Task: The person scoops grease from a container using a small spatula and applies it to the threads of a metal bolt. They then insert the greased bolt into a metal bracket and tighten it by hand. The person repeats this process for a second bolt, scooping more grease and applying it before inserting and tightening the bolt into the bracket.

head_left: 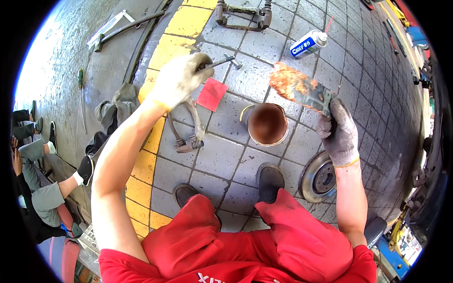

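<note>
My left hand (181, 80), in a pale work glove, pinches a dark metal pin (223, 61) that points to the right. Just past the pin's tip, a small bolt (234, 62) lies on the floor. In a grey glove, my right hand (340, 132) grips the dark handle of a brush (298, 87) caked with orange-brown grease. The brush is slightly blurred and held above and right of an open tin (283, 123) with brown stuff inside. Below my left hand a metal brake caliper bracket (198, 123) rests near a red square sheet (212, 94).
Another caliper bracket (243, 26) lies at the far edge. A blue-and-white spray can (309, 43) with a red straw stands to its right. A brake disc (307, 181) is by my right foot. Left lie a screwdriver (80, 80) and grey cloth (123, 101); people sit beyond.
</note>
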Tool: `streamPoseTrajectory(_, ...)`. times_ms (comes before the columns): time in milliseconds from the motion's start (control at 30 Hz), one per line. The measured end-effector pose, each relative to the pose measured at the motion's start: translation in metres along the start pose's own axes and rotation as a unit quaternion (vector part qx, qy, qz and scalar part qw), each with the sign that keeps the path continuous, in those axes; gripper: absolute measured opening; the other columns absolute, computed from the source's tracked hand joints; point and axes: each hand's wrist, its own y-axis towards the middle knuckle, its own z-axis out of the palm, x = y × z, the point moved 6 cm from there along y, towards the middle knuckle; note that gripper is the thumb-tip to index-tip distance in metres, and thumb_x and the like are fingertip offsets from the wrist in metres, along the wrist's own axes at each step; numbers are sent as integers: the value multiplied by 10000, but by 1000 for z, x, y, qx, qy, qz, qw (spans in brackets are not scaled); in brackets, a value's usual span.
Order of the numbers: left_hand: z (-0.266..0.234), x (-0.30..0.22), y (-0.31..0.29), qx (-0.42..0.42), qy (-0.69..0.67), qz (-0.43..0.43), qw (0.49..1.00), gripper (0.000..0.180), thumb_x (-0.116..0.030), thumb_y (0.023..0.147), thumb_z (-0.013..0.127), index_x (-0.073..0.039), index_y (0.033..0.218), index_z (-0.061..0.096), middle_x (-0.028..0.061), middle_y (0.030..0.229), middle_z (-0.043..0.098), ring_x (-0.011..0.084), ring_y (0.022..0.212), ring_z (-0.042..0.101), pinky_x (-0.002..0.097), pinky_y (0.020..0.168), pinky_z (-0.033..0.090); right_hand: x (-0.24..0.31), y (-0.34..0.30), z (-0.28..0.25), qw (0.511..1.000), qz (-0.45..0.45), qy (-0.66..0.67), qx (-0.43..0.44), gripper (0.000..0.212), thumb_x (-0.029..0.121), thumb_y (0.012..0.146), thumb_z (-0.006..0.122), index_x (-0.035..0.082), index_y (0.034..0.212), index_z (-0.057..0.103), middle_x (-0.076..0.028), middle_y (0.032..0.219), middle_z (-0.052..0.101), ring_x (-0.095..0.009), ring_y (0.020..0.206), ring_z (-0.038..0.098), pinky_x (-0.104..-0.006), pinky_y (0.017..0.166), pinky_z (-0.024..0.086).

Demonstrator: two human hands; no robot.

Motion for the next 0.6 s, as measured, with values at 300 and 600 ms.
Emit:
streamPoseTrajectory(300,-46,-44,-102,-72,-360,-152,918,369,-59,965,814,26,1305,695,35,1073,742,96,993,705,263,895,582,-22,3,33,998,19,-36,56,266,253,1075,709,67,1262,676,-18,847,669,-114,632,586,-285,552,464)
streamPoseTrajectory(600,-40,-68,-117,-53,-466,-158,869,447,108,922,773,27,1341,639,101,1206,741,175,1125,735,328,992,592,-30,-4,59,989,29,-39,142,253,271,1071,729,48,1185,692,-27,857,726,-116,632,657,-286,537,531)
